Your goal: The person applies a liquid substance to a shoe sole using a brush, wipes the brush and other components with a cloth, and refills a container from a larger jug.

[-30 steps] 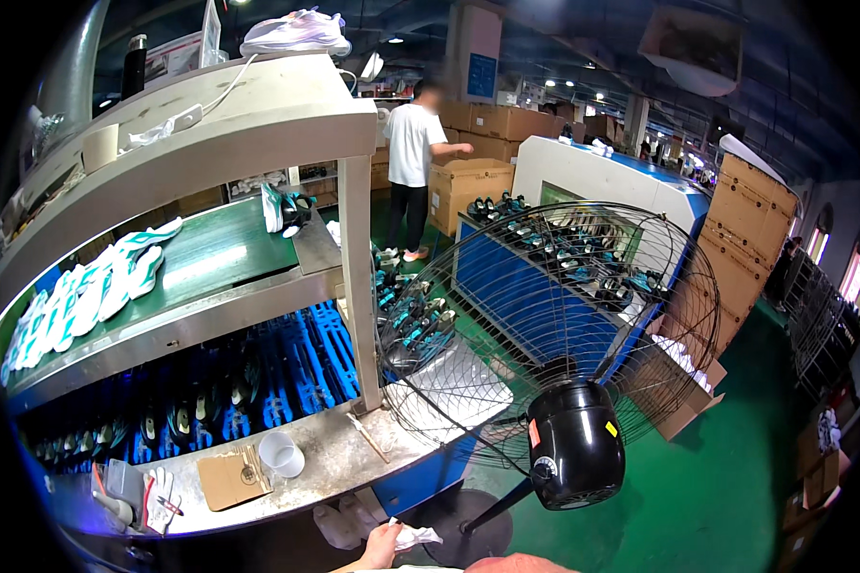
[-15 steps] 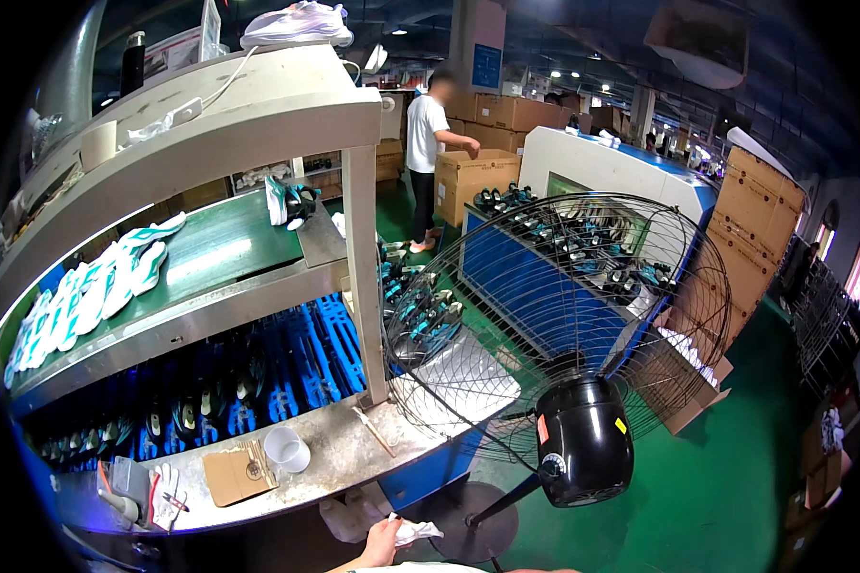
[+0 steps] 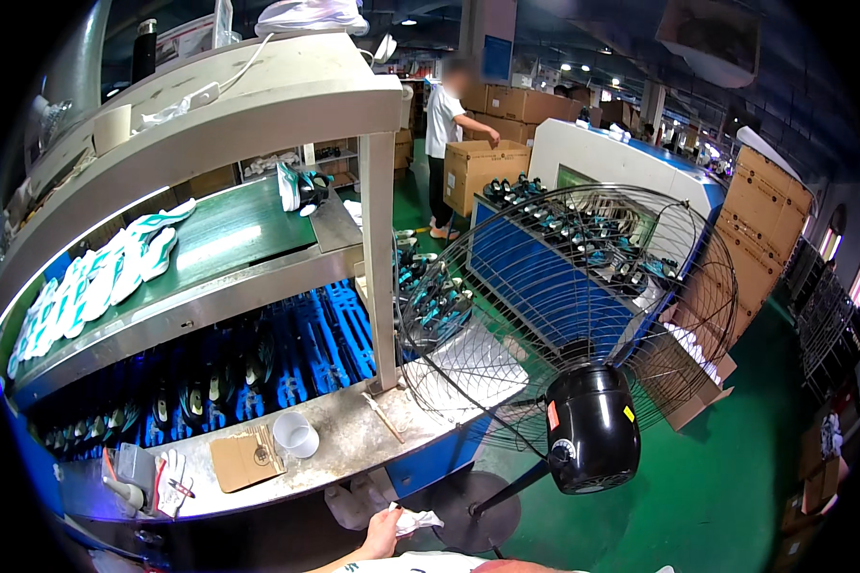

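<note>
Pinched a crumpled white piece (image 3: 419, 520) in the left hand (image 3: 382, 535), fingers bent around it, just left of the fan's base (image 3: 475, 523) in view. Could not tell cloth from paper. Could not tell the state of the right hand; saw only a strip of skin at the lower edge.

Noted a shelved workbench (image 3: 248, 110) at left, with a green belt (image 3: 225, 241) at middle level and blue racks (image 3: 333, 334) beneath. Logged a blue-and-white machine (image 3: 631, 164) farther off, loaded with dark-and-teal shoes (image 3: 583, 229). Saw a co-worker (image 3: 446, 124) in a white top. Recorded a black fan (image 3: 592, 435) in front of the machine. Found an open carton (image 3: 478, 181) below the co-worker's hand (image 3: 493, 137). Listed white-and-teal shoe parts (image 3: 81, 291) on the belt, flat cardboard (image 3: 242, 466) on the benchtop, and a pale cup (image 3: 296, 436) just beside it.
</note>
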`<state>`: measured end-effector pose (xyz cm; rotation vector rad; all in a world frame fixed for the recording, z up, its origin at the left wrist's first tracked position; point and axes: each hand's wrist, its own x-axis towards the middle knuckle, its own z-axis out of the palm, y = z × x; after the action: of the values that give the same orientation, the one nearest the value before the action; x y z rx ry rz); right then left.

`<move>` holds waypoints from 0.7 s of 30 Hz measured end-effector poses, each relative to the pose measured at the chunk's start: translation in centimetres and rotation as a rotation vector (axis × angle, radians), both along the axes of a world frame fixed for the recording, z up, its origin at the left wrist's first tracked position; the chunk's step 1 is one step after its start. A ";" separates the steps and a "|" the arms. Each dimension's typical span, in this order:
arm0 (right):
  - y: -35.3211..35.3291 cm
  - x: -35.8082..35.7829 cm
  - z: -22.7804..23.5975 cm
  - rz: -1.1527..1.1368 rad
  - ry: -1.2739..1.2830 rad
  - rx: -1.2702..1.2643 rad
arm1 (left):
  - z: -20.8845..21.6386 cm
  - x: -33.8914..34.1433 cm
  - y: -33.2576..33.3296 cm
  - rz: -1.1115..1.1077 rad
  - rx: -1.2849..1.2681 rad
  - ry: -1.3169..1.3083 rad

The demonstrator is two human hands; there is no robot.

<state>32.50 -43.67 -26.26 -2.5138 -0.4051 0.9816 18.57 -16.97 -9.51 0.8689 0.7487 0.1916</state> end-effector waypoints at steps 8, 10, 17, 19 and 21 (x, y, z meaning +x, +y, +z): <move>-2.0 -1.8 -1.2 0.117 0.039 -0.083 | 0.0 -0.9 -0.2 0.058 0.008 -0.023; -2.7 -2.1 -1.3 0.171 0.036 -0.098 | 0.2 -1.3 0.0 0.058 0.037 -0.031; -2.3 -2.5 -1.3 0.088 -0.096 0.127 | 1.6 -2.3 0.6 0.159 0.008 -0.049; -1.0 -2.5 -0.1 0.065 -0.179 0.230 | 2.0 -2.6 1.2 0.218 0.025 -0.033; 2.4 -2.3 5.6 0.158 -0.278 0.263 | 2.3 -3.3 2.4 0.271 0.044 -0.067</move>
<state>30.17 -41.28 -20.63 -2.4057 -0.7738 0.5847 15.25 -14.52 -7.16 0.7973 0.8005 0.4768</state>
